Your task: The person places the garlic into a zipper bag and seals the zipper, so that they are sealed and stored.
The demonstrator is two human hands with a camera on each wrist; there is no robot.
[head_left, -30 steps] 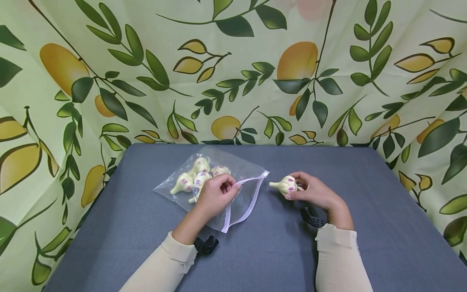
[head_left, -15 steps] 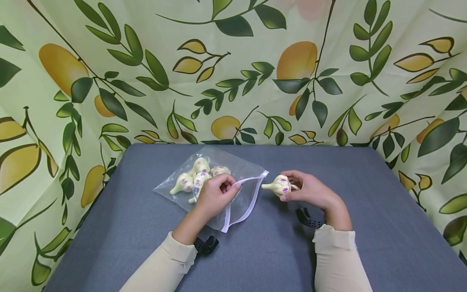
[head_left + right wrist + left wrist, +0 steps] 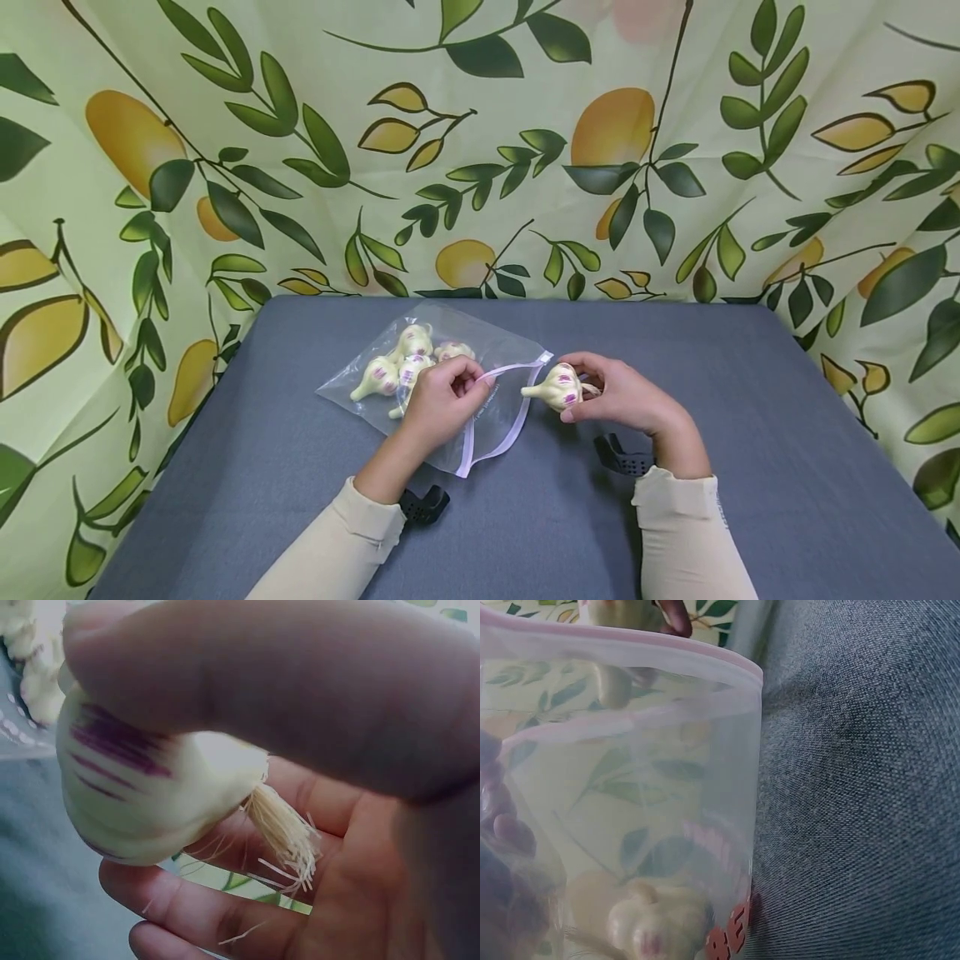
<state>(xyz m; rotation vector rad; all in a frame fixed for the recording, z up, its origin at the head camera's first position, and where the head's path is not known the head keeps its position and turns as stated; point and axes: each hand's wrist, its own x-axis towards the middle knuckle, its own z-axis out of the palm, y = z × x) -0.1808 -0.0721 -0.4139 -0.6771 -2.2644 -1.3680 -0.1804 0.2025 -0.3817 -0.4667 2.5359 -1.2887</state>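
Note:
A clear zip bag point(image 3: 495, 417) with a lilac zip edge lies on the table, its mouth spread apart toward the right. Inside it sit several garlic bulbs point(image 3: 378, 377), cream with purple streaks. My left hand point(image 3: 446, 400) pinches the upper lip of the bag between thumb and fingers. In my right hand point(image 3: 626, 396) is another garlic bulb point(image 3: 561, 388), gripped by thumb and fingers with its stem pointing left at the bag's mouth. The right wrist view shows this bulb's dry roots point(image 3: 281, 832) facing the palm. In the left wrist view, a bulb point(image 3: 656, 922) shows through the plastic.
The grey cloth-covered table point(image 3: 810, 467) spreads around both arms. A patterned curtain point(image 3: 480, 150) with fruit and leaves hangs behind and at the sides. Black wrist cameras point(image 3: 425, 504) sit below the wrists.
My right hand has carried the garlic bulb leftward, so its stem now reaches the bag's opening. The left hand and the bag have stayed in place.

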